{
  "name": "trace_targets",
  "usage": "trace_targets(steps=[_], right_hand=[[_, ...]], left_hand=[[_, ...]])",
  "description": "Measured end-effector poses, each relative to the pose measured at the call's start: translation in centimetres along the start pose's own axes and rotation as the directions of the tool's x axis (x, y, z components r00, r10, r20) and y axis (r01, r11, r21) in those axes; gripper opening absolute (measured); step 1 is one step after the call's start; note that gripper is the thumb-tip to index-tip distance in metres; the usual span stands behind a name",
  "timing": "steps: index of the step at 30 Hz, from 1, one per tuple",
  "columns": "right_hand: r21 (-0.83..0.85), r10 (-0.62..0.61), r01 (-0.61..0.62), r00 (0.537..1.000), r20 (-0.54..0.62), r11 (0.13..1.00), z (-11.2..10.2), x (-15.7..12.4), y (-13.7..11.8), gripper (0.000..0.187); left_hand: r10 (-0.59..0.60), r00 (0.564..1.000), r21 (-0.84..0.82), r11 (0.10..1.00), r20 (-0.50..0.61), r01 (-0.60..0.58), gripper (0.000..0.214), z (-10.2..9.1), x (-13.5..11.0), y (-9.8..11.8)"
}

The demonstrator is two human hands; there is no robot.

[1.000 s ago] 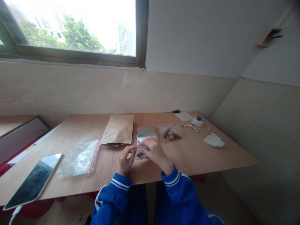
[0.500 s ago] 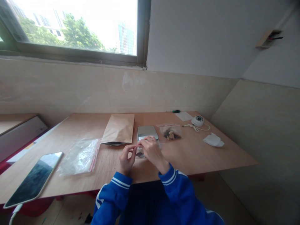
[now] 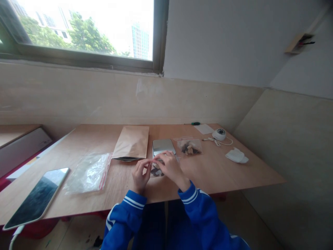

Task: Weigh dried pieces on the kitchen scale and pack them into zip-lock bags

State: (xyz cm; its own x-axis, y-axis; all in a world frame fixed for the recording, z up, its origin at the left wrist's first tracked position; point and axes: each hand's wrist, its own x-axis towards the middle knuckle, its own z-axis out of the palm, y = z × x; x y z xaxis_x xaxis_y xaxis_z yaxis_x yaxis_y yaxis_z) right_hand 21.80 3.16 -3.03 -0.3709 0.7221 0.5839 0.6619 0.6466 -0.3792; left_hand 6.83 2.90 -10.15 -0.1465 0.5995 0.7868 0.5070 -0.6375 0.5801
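Observation:
Both hands meet at the top edge of a small clear zip bag [image 3: 156, 172] holding dark and pale dried pieces, near the table's front. My left hand [image 3: 141, 174] pinches the bag's left top corner between thumb and fingers. Close against it, my right hand [image 3: 170, 167] is closed on the same edge, its fingers covering much of the bag's top. Just behind the hands lies a flat scale with a silver plate [image 3: 163, 146], its near side partly hidden by my right hand. A second filled zip bag [image 3: 190, 147] lies right of the scale.
A brown paper pouch [image 3: 132, 142] and flat clear zip bags [image 3: 90, 173] lie to the left. A phone [image 3: 37, 198] with a cable rests at the far left. On the right are a white corded device [image 3: 219, 134], crumpled tissue [image 3: 237, 155] and white paper [image 3: 204, 129].
My right hand's fingers have shifted slightly left along the bag's edge toward my left hand. A bit more of the bag's contents shows beneath the hands.

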Motion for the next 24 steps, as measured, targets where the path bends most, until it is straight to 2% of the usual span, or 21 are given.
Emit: trace_targets(steps=[7, 12, 16, 19, 24], right_hand=[[-0.081, -0.028, 0.024, 0.998, -0.048, 0.996, 1.8, -0.2, -0.1, 0.014], [-0.141, 0.017, -0.023, 0.999, -0.042, 0.99, 3.1, -0.1, -0.6, 0.018], [-0.056, -0.038, 0.036, 0.998, -0.039, 0.998, 2.6, -0.1, -0.3, 0.014], [0.009, -0.075, 0.075, 0.997, -0.012, 0.997, 1.5, -0.3, 0.5, 0.011], [0.005, -0.094, 0.093, 0.995, 0.035, 0.996, 0.8, -0.8, 1.9, 0.015]], left_hand=[[0.01, 1.0, 0.006, 1.0, -0.009, -0.01, 0.007, 0.0, -0.1, 0.1], [0.05, 0.998, 0.069, 0.996, -0.039, -0.047, 0.008, 0.1, -0.3, -0.2], [0.075, 0.995, 0.102, 0.992, -0.066, -0.068, 0.01, 0.1, -0.3, -0.4], [0.137, 0.988, 0.129, 0.983, -0.07, -0.128, 0.011, 0.0, -0.2, -0.4], [0.216, 0.97, 0.196, 0.962, -0.11, -0.192, 0.013, -0.1, 0.0, -0.3]])
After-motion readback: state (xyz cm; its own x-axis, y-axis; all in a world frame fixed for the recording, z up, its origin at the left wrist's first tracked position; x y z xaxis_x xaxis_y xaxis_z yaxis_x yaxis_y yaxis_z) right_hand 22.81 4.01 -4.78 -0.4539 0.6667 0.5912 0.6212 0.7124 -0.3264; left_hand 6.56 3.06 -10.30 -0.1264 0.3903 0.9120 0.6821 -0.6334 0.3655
